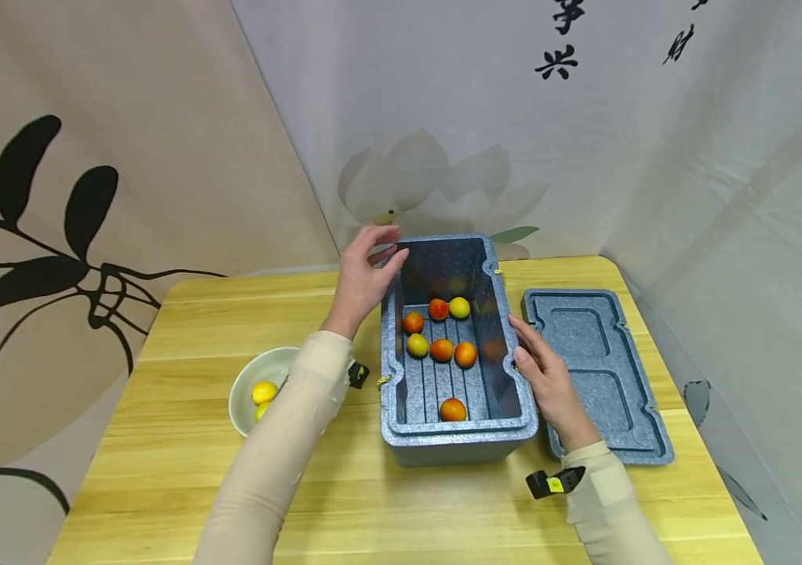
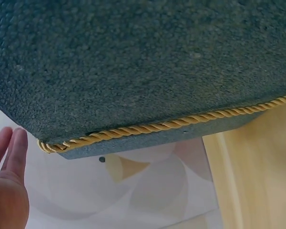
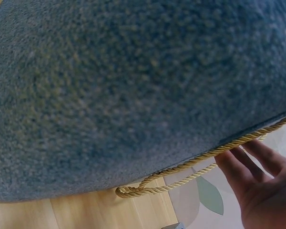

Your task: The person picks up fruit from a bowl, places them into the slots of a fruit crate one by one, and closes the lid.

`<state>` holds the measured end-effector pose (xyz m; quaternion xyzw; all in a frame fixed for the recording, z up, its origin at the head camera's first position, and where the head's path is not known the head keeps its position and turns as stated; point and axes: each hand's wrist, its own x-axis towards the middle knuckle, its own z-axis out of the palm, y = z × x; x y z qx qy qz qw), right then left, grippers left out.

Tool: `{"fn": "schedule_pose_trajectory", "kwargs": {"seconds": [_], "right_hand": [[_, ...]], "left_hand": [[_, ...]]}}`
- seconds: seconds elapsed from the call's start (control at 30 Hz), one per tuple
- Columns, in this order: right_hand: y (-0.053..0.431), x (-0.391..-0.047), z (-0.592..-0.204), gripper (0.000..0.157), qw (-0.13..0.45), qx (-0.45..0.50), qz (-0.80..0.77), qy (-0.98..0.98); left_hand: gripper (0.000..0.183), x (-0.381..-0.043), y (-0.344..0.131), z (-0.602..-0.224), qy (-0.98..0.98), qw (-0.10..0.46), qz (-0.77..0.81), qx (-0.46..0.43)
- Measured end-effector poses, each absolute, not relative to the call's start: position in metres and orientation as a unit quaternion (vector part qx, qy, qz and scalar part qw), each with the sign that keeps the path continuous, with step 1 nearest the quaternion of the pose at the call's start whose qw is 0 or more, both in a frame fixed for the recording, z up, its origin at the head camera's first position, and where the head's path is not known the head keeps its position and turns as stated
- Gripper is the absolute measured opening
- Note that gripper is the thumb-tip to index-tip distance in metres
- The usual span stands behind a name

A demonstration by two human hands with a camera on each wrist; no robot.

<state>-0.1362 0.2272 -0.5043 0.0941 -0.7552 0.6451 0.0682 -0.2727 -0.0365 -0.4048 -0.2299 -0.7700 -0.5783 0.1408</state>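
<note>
A blue-grey foam box (image 1: 457,453) stands uncovered on the table. Several small orange-red and yellow fruits lie on its ribbed floor, one orange-red fruit (image 1: 453,410) near the front wall. My left hand (image 1: 367,275) is at the box's far left corner, fingers loosely bent, gripping nothing. In the left wrist view its fingers are beside the box wall, near the end of a gold twisted rope (image 2: 148,129). At the right long side is my right hand (image 1: 548,384), its fingers extended along the wall. The right wrist view shows those fingertips at another gold rope (image 3: 200,160).
A matching foam lid (image 1: 581,377) lies on the table to the right of the box. On the left, a pale bowl (image 1: 242,392) holds yellow fruits, partly hidden by my left sleeve. A printed cloth (image 1: 443,102) hangs behind the wooden table (image 1: 161,439).
</note>
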Motion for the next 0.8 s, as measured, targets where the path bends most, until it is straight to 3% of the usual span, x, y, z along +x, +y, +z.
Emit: {"fn": "schedule_pose_trajectory", "kwargs": {"seconds": [0.8], "right_hand": [[0.227,-0.135,-0.502,0.046,0.062,0.092,0.646,-0.755]], "left_hand": [[0.021,-0.251,-0.050,-0.404,-0.727,0.163,-0.611,-0.266]]}}
